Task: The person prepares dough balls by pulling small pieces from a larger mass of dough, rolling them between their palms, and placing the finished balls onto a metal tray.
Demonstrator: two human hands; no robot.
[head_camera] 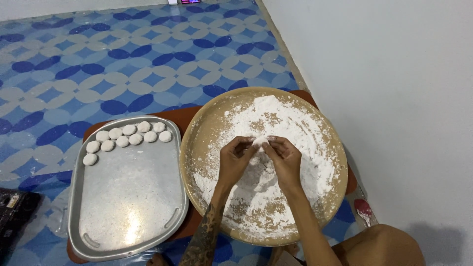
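Note:
My left hand (235,160) and my right hand (284,158) meet over a wide round tan tray (189,148) spread with white flour. Between the fingertips of both hands sits a small white dough piece (259,142). A heap of flour-covered dough (261,170) lies in the tray just beneath my hands. To the left stands a silver metal tray (130,197) with rounded corners. Several small white dough balls (129,135) are lined in two rows along its far edge.
Both trays rest on a low brown board (185,116) over a blue and white patterned floor (123,54). A white wall (394,98) runs along the right. A dark object (15,209) lies at the left edge. A small red and white item (363,209) lies by the wall.

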